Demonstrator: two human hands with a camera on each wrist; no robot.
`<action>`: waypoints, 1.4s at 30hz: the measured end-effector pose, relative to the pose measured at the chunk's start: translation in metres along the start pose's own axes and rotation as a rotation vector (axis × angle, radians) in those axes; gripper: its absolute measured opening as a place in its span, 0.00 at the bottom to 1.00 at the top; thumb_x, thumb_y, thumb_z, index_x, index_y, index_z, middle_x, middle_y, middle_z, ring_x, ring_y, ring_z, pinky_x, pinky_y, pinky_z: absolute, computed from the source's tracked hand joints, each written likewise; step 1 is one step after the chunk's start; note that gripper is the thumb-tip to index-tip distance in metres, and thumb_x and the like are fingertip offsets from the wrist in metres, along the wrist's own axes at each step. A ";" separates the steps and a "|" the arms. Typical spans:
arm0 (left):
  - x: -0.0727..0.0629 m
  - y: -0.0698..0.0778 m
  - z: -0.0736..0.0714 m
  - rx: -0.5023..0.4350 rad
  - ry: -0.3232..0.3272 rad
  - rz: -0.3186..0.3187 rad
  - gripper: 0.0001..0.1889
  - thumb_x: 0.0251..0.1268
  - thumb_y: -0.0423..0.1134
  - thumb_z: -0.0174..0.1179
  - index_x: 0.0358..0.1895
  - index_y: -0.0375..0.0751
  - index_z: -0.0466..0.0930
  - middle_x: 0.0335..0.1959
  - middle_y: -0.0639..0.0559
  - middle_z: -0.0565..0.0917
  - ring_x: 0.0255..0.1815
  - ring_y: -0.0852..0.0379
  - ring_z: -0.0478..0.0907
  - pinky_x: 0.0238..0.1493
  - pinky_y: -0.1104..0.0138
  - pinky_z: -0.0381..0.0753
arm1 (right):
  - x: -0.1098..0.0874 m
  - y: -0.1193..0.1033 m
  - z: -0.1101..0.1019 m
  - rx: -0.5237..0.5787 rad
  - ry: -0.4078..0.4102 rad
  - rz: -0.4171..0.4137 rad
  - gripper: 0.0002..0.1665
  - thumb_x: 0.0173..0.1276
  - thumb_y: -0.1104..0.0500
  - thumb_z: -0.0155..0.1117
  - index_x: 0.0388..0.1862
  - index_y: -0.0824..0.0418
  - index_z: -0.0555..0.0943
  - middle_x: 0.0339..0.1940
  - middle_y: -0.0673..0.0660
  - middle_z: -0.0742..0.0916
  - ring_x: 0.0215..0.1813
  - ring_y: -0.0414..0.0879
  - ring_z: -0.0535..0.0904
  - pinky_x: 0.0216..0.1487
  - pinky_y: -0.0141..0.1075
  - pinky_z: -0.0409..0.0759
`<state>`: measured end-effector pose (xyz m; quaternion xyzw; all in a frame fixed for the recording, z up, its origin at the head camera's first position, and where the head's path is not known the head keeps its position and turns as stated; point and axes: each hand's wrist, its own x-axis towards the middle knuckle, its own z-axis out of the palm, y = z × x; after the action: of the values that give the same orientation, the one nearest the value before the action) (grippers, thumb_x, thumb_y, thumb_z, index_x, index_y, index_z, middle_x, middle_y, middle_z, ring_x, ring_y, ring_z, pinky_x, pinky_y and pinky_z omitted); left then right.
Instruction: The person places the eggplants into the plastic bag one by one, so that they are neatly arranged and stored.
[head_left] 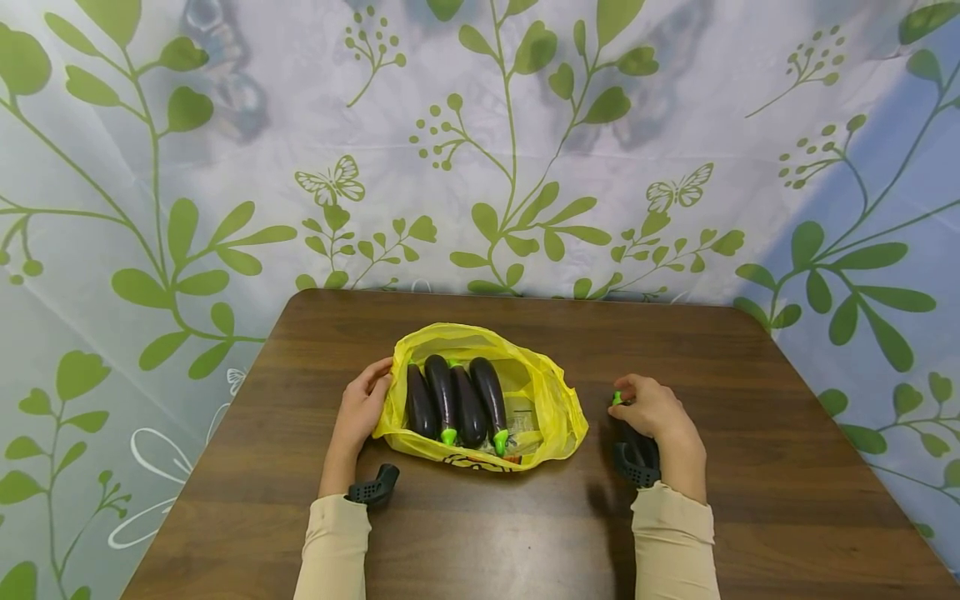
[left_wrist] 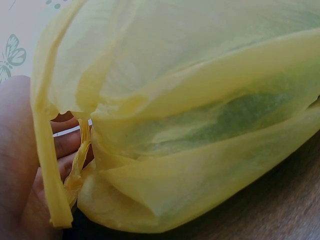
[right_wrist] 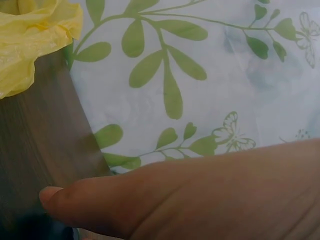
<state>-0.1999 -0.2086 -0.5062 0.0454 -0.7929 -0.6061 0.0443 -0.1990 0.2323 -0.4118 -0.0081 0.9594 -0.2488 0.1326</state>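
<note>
A yellow plastic bag (head_left: pixel 558 408) lies on the table with its mouth spread wide, and several dark purple eggplants (head_left: pixel 489 392) with bright green caps lie side by side in its left part. My left hand (head_left: pixel 363 404) holds the bag's left rim; in the left wrist view, its fingers (left_wrist: pixel 65 145) show through the gap by the bag's handle (left_wrist: pixel 50 170). Right of the bag, my right hand (head_left: pixel 660 417) grips another eggplant (head_left: pixel 618 398), its green cap poking out by the fingertips and most of its body hidden under the hand.
A brown wooden table (head_left: pixel 510 533) carries everything. Behind it hangs a pale cloth (head_left: pixel 420 233) printed with green leaves and butterflies. Each wrist wears a black camera mount, such as the left one (head_left: pixel 373 487).
</note>
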 end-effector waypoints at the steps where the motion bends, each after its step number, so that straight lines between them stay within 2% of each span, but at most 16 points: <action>1: 0.000 0.000 0.000 0.001 -0.001 0.000 0.22 0.83 0.42 0.49 0.73 0.44 0.73 0.69 0.42 0.78 0.68 0.46 0.75 0.69 0.51 0.72 | 0.000 0.001 0.000 -0.001 -0.001 -0.002 0.31 0.71 0.58 0.66 0.68 0.71 0.73 0.62 0.73 0.81 0.61 0.70 0.77 0.58 0.62 0.76; 11: -0.002 0.004 -0.001 0.000 -0.011 -0.033 0.23 0.84 0.44 0.48 0.76 0.45 0.71 0.71 0.42 0.76 0.70 0.46 0.74 0.70 0.51 0.71 | 0.002 0.005 0.001 -0.005 -0.015 -0.013 0.30 0.67 0.61 0.69 0.66 0.70 0.75 0.61 0.73 0.81 0.61 0.70 0.76 0.59 0.64 0.74; 18: -0.020 0.041 -0.003 0.011 -0.027 -0.045 0.23 0.83 0.38 0.47 0.75 0.37 0.70 0.71 0.37 0.76 0.69 0.42 0.75 0.68 0.51 0.72 | 0.007 0.007 0.007 0.008 -0.065 -0.028 0.28 0.63 0.60 0.73 0.59 0.69 0.78 0.57 0.72 0.83 0.57 0.66 0.79 0.58 0.59 0.77; 20: -0.022 0.046 -0.004 0.017 -0.029 -0.038 0.23 0.83 0.37 0.47 0.75 0.36 0.70 0.70 0.36 0.76 0.68 0.42 0.75 0.68 0.52 0.73 | 0.007 0.007 0.007 0.011 -0.063 -0.024 0.28 0.63 0.59 0.74 0.59 0.69 0.78 0.57 0.72 0.83 0.57 0.66 0.79 0.59 0.59 0.77; 23: -0.019 0.041 -0.003 0.010 -0.029 -0.041 0.23 0.83 0.38 0.47 0.75 0.37 0.70 0.71 0.37 0.76 0.68 0.42 0.75 0.68 0.51 0.73 | 0.007 0.006 0.008 0.017 -0.062 -0.017 0.31 0.62 0.57 0.76 0.60 0.70 0.78 0.58 0.72 0.83 0.57 0.66 0.79 0.60 0.60 0.76; 28: -0.005 0.013 -0.001 -0.003 -0.017 -0.048 0.23 0.84 0.42 0.48 0.75 0.43 0.71 0.71 0.41 0.76 0.70 0.45 0.74 0.70 0.51 0.71 | 0.006 0.004 0.009 0.025 -0.071 -0.002 0.35 0.60 0.54 0.79 0.61 0.70 0.77 0.58 0.71 0.83 0.56 0.64 0.79 0.60 0.60 0.77; 31: -0.001 0.003 -0.001 0.002 -0.010 -0.028 0.23 0.84 0.44 0.49 0.75 0.46 0.71 0.71 0.43 0.77 0.69 0.46 0.75 0.69 0.52 0.71 | 0.006 0.002 0.009 0.024 -0.078 0.006 0.38 0.58 0.53 0.80 0.62 0.70 0.77 0.58 0.71 0.83 0.56 0.63 0.79 0.59 0.60 0.77; 36: 0.000 0.000 -0.001 0.005 -0.004 -0.008 0.22 0.83 0.45 0.49 0.74 0.47 0.73 0.69 0.43 0.78 0.68 0.47 0.76 0.68 0.51 0.73 | 0.007 0.001 0.011 0.006 -0.100 -0.005 0.41 0.56 0.53 0.82 0.63 0.70 0.76 0.59 0.71 0.83 0.57 0.63 0.79 0.59 0.60 0.77; 42: 0.000 0.000 0.000 0.005 -0.003 -0.006 0.22 0.83 0.44 0.49 0.74 0.46 0.73 0.69 0.43 0.78 0.68 0.47 0.76 0.68 0.51 0.73 | 0.008 0.002 0.011 -0.009 -0.102 -0.021 0.39 0.56 0.55 0.82 0.63 0.70 0.76 0.57 0.71 0.83 0.54 0.63 0.80 0.57 0.59 0.78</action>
<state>-0.2001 -0.2091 -0.5063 0.0469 -0.7944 -0.6042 0.0410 -0.2041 0.2276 -0.4243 -0.0313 0.9523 -0.2453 0.1789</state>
